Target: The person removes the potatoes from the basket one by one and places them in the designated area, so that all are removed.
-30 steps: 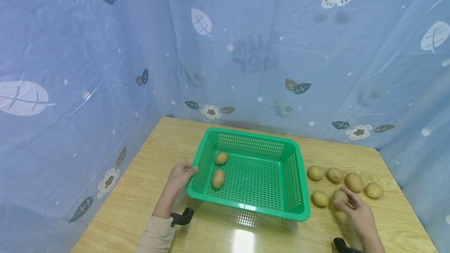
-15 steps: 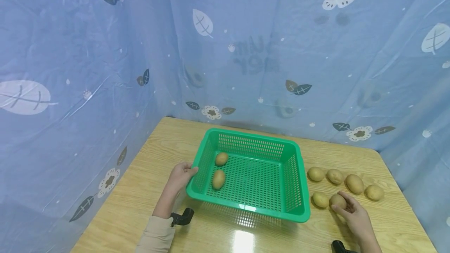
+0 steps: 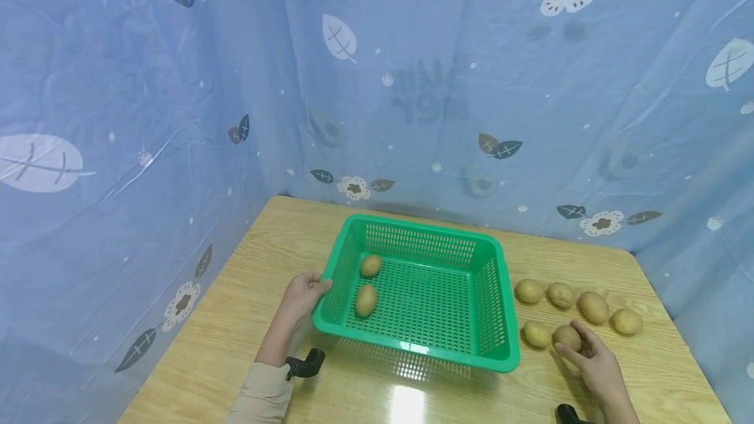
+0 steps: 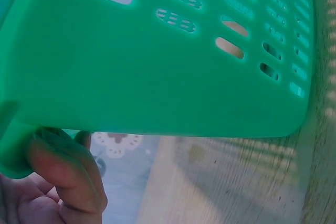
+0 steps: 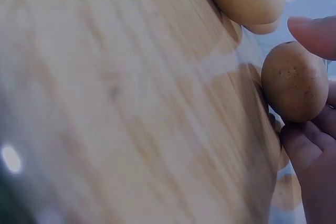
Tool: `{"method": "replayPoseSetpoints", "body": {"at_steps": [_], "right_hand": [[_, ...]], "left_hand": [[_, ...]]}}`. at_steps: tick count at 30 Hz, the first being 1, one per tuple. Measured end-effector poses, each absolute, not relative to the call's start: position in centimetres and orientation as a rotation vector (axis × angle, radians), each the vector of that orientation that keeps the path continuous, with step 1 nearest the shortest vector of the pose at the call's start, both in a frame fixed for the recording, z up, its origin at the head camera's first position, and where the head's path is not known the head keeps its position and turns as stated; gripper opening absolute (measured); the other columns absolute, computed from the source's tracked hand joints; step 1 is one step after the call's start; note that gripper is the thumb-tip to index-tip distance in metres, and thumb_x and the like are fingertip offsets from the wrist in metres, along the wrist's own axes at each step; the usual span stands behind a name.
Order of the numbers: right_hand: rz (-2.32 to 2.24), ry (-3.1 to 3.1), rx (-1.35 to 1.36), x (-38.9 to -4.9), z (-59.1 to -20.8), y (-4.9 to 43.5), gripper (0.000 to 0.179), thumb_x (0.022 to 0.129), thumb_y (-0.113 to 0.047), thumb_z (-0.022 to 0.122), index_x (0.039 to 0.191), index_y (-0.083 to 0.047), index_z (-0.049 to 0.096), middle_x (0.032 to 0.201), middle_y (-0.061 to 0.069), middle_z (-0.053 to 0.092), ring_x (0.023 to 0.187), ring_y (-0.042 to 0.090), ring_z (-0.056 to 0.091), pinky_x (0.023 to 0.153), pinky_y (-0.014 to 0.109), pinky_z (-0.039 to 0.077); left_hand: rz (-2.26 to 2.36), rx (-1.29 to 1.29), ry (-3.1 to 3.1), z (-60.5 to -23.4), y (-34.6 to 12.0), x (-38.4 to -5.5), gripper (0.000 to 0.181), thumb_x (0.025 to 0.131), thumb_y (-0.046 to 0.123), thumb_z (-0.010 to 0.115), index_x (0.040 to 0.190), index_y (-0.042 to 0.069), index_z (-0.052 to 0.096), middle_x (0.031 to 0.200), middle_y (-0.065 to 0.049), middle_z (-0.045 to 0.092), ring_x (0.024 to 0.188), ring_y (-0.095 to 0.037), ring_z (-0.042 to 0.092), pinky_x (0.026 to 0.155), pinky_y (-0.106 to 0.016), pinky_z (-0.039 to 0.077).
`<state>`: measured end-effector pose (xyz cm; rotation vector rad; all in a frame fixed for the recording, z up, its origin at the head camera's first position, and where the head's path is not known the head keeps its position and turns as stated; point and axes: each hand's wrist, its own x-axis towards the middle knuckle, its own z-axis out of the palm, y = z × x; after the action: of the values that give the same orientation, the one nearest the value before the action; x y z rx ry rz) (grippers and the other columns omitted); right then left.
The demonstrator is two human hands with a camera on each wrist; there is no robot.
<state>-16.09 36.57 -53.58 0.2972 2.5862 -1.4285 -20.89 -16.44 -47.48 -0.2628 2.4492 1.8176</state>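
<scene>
My left hand grips the left rim of a green plastic basket, thumb on top and fingers curled under the edge, as the left wrist view also shows. Two potatoes lie in the basket's left part: one potato behind, another potato in front. On the right, my right hand holds a potato between thumb and fingers, low over the wooden table. Just left of it sits a yellower potato. Behind these, several more potatoes stand in a row, among them a larger potato.
The wooden table ends at a blue patterned curtain behind and at both sides. The basket's right wall stands between its inside and the loose potatoes. A black wrist mount sits on my left wrist.
My right hand has shifted slightly left and toward me with its potato, closer to the yellower one. The left hand and the basket have stayed in place.
</scene>
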Motion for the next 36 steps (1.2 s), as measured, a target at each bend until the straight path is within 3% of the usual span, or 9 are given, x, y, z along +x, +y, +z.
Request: {"method": "replayPoseSetpoints", "body": {"at_steps": [2, 7, 13, 15, 17, 20, 23, 29, 36], "right_hand": [[-1.424, 2.594, 0.310, -16.0, -53.5, 36.6, 0.087, 0.093, -0.041, 0.057, 0.151, -0.002, 0.005, 0.154, 0.029, 0.012, 0.140, 0.027, 0.024, 0.075, -0.006, 0.032], [-1.416, 2.638, 0.339, -15.6, -53.0, 36.7, 0.086, 0.093, -0.044, 0.055, 0.151, -0.004, 0.007, 0.155, 0.026, 0.011, 0.145, 0.022, 0.014, 0.080, -0.007, 0.029], [-1.464, 2.677, 0.332, -15.3, -51.7, 36.6, 0.082, 0.095, -0.041, 0.053, 0.152, -0.005, 0.006, 0.155, 0.026, 0.008, 0.145, 0.033, 0.008, 0.090, -0.006, 0.025], [-1.479, 2.690, 0.323, -15.2, -51.2, 36.4, 0.080, 0.096, -0.040, 0.053, 0.152, -0.006, 0.006, 0.157, 0.022, 0.007, 0.146, 0.026, 0.008, 0.092, -0.006, 0.024], [-1.486, 2.723, 0.303, -15.1, -50.7, 36.1, 0.077, 0.096, -0.038, 0.053, 0.152, -0.007, 0.009, 0.157, 0.019, 0.010, 0.145, 0.011, 0.011, 0.093, -0.005, 0.026], [-1.515, 2.774, 0.243, -15.0, -49.9, 35.5, 0.074, 0.096, -0.033, 0.054, 0.152, -0.007, 0.013, 0.158, 0.013, 0.016, 0.135, -0.010, 0.020, 0.094, -0.003, 0.028], [-1.555, 2.823, 0.168, -15.2, -49.0, 34.8, 0.071, 0.096, -0.029, 0.056, 0.152, -0.009, 0.017, 0.157, 0.008, 0.022, 0.124, -0.018, 0.028, 0.092, -0.003, 0.030], [-1.769, 2.787, -0.040, -15.5, -47.2, 33.0, 0.064, 0.095, -0.016, 0.057, 0.150, -0.012, 0.025, 0.151, -0.009, 0.033, 0.118, -0.022, 0.035, 0.092, -0.002, 0.032], [-1.935, 2.706, -0.364, -16.2, -44.3, 30.4, 0.060, 0.093, 0.000, 0.056, 0.147, -0.003, 0.030, 0.147, -0.004, 0.040, 0.124, -0.013, 0.039, 0.096, 0.002, 0.034]], "left_hand": [[1.819, -0.264, 2.448, -47.5, -16.4, -20.9, 0.031, 0.095, 0.015, 0.054, 0.113, -0.010, 0.057, 0.092, -0.018, 0.067, 0.076, -0.019, 0.067, 0.066, -0.032, 0.057], [1.825, -0.267, 2.436, -47.4, -16.4, -20.9, 0.033, 0.095, 0.016, 0.054, 0.115, -0.010, 0.056, 0.093, -0.019, 0.067, 0.078, -0.021, 0.068, 0.067, -0.033, 0.058], [1.827, -0.262, 2.430, -47.3, -16.4, -20.9, 0.034, 0.096, 0.016, 0.053, 0.116, -0.011, 0.055, 0.094, -0.019, 0.067, 0.078, -0.021, 0.068, 0.068, -0.033, 0.058], [1.827, -0.263, 2.428, -47.3, -16.4, -20.9, 0.034, 0.096, 0.016, 0.053, 0.116, -0.011, 0.055, 0.095, -0.019, 0.067, 0.078, -0.022, 0.068, 0.067, -0.033, 0.058], [1.826, -0.260, 2.429, -47.3, -16.4, -20.9, 0.033, 0.096, 0.016, 0.053, 0.116, -0.011, 0.055, 0.095, -0.019, 0.067, 0.078, -0.022, 0.068, 0.067, -0.033, 0.058], [1.831, -0.257, 2.425, -47.4, -16.4, -20.9, 0.033, 0.096, 0.015, 0.053, 0.116, -0.011, 0.056, 0.094, -0.019, 0.067, 0.078, -0.022, 0.068, 0.067, -0.034, 0.058], [1.828, -0.256, 2.428, -47.4, -16.5, -20.9, 0.032, 0.096, 0.015, 0.054, 0.115, -0.011, 0.056, 0.094, -0.019, 0.068, 0.078, -0.021, 0.068, 0.067, -0.033, 0.058], [1.818, -0.264, 2.428, -47.6, -16.5, -20.9, 0.032, 0.096, 0.016, 0.054, 0.115, -0.010, 0.056, 0.094, -0.018, 0.067, 0.078, -0.020, 0.068, 0.068, -0.033, 0.058], [1.833, -0.257, 2.418, -47.6, -16.5, -21.0, 0.032, 0.096, 0.017, 0.053, 0.115, -0.010, 0.055, 0.095, -0.020, 0.067, 0.079, -0.024, 0.068, 0.067, -0.033, 0.058]]}}
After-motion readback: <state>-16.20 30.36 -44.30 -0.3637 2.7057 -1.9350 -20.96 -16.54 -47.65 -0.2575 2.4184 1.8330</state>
